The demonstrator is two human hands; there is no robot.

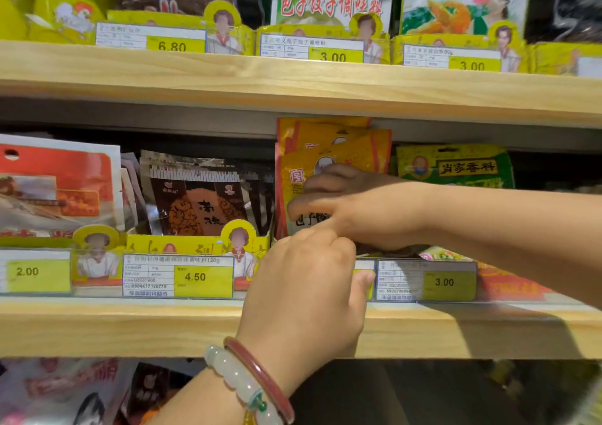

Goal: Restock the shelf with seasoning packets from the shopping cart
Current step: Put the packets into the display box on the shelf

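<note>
A stack of yellow-orange seasoning packets point(329, 146) stands upright on the middle wooden shelf point(130, 327), behind a yellow cardboard divider. My right hand point(355, 206) reaches in from the right, its fingers curled over the front packet of that stack. My left hand point(306, 294), with two bracelets on the wrist, comes up from below with its fingers curled at the lower edge of the same packets, by the price rail. What the left fingers hold is hidden. The shopping cart is out of view.
Brown packets point(198, 203) and red-white packets point(55, 190) stand to the left, green packets point(456, 167) to the right. Price tags point(195, 276) line the shelf front. An upper shelf point(293, 79) carries more seasoning bags. Further packets lie on the shelf below point(65, 392).
</note>
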